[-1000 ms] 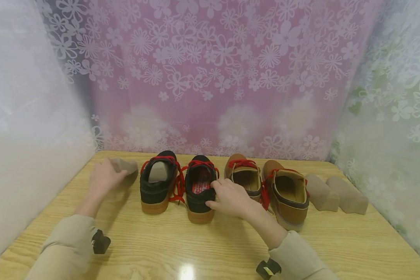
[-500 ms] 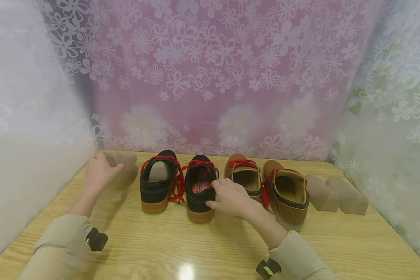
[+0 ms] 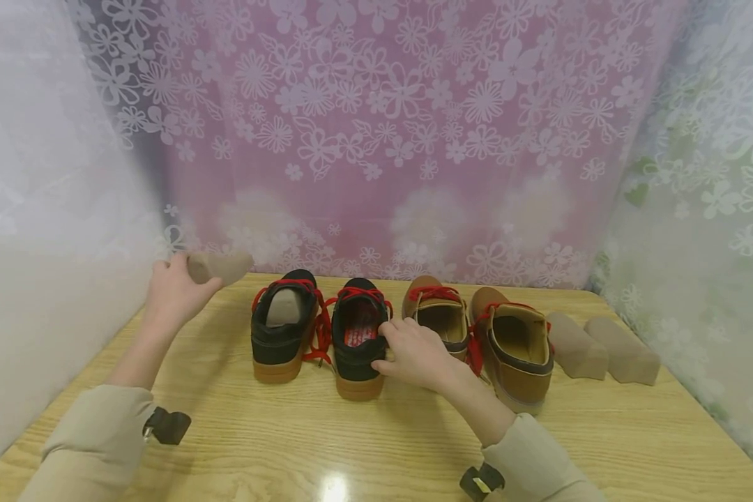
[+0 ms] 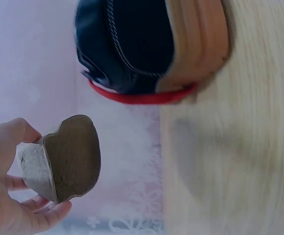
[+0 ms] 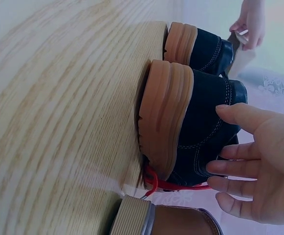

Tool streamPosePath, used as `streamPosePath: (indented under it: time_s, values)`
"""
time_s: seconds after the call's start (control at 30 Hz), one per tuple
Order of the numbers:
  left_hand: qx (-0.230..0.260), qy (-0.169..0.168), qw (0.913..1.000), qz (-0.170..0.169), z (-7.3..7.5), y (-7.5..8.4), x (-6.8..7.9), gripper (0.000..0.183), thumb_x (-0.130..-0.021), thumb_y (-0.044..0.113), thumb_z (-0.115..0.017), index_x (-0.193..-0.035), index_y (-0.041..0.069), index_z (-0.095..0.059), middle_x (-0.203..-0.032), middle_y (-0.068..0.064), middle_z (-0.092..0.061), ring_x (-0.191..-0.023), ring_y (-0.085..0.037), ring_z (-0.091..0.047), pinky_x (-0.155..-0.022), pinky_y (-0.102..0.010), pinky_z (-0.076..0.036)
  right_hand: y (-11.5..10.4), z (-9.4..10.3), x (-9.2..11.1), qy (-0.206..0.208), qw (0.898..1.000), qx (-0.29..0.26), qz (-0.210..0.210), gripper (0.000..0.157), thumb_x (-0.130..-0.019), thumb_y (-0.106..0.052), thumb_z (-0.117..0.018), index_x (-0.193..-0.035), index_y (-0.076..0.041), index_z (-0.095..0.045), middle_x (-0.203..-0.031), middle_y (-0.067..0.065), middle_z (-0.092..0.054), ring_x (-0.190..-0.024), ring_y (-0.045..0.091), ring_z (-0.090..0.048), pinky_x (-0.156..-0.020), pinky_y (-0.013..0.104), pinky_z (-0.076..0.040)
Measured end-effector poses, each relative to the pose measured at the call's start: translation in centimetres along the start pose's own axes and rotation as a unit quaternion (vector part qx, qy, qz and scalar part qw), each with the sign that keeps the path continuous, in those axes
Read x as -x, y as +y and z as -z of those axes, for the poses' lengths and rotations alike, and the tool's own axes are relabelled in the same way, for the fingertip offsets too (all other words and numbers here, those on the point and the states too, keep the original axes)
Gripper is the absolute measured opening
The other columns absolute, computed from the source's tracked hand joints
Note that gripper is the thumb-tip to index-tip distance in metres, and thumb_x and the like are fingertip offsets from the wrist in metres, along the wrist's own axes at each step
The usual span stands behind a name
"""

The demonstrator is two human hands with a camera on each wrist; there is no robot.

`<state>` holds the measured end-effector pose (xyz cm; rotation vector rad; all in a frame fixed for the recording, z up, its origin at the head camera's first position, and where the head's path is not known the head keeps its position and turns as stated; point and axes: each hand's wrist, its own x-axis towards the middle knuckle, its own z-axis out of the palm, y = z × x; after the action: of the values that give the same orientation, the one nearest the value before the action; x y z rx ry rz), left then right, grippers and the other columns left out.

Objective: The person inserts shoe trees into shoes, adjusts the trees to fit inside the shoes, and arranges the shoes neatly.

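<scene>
My left hand (image 3: 178,289) grips a beige molded shoe insert (image 3: 222,267), raised over the back left of the table. Seen from the left wrist, its hollow end (image 4: 76,159) faces the camera, with the thumb on one side and fingers on the other. A black shoe (image 3: 284,335) with red laces stands to the right, a beige insert (image 3: 284,308) in its opening. Beside it is a second black shoe (image 3: 359,348), whose patterned red insole shows. My right hand (image 3: 417,354) holds that shoe at the right of its heel, thumb behind and fingers at the collar.
Two brown shoes (image 3: 517,362) with red laces stand right of the black pair, their openings showing inside. Further right, two beige inserts (image 3: 621,352) lie on the wood-grain table (image 3: 276,446). Flowered curtains (image 3: 383,139) close off the back and both sides.
My left hand has lifted the shoe insert up from the tabletop and drawn slightly left. The right hand and the shoes stay nearly still.
</scene>
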<state>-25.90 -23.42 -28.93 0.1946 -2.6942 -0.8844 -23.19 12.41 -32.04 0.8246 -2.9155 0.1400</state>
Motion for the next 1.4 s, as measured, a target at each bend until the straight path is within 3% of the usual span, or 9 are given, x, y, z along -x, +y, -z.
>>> streamPosePath:
  time_s: [0.33,0.67,1.03,1.4]
  values:
    - [0.016,0.011,0.9994,-0.029,0.4,3.1,1.0,0.074,-0.083,0.031,-0.056,-0.139,-0.007,-0.026,-0.127,-0.035,-0.029,-0.107,-0.044,-0.036,-0.084,-0.056,-0.038,0.0,0.0,0.0,0.003,1.0,-0.004,0.001,0.051,-0.078,-0.042,-0.072,-0.112,-0.007,-0.059,-0.1,0.003,-0.059,-0.088,0.022,-0.053,-0.071,0.037,-0.046]
    - [0.008,0.001,0.998,-0.063,0.4,5.6,2.0,0.073,-0.083,0.032,-0.057,-0.138,-0.006,-0.028,-0.131,-0.032,-0.028,-0.11,-0.047,-0.039,-0.087,-0.058,-0.037,0.0,0.1,0.1,-0.001,1.0,0.001,0.001,0.05,-0.078,-0.042,-0.071,-0.112,-0.007,-0.058,-0.1,0.003,-0.059,-0.089,0.023,-0.053,-0.07,0.037,-0.045]
    - [0.014,0.008,0.9954,-0.095,-0.2,7.4,2.8,0.068,-0.082,0.029,-0.059,-0.134,-0.006,-0.034,-0.12,-0.03,-0.035,-0.103,-0.041,-0.038,-0.084,-0.053,-0.038,0.1,0.2,0.1,0.006,1.0,0.009,0.009,0.048,-0.078,-0.04,-0.072,-0.11,-0.007,-0.059,-0.098,0.002,-0.058,-0.089,0.023,-0.053,-0.068,0.036,-0.044]
    - [0.011,-0.017,0.9923,-0.122,-0.5,8.9,3.7,0.068,-0.082,0.029,-0.06,-0.135,-0.005,-0.035,-0.128,-0.03,-0.035,-0.113,-0.043,-0.038,-0.09,-0.055,-0.037,0.3,0.0,0.2,0.017,1.0,0.013,0.009,0.044,-0.077,-0.039,-0.073,-0.107,-0.008,-0.06,-0.094,0.001,-0.058,-0.085,0.022,-0.052,-0.067,0.034,-0.043]
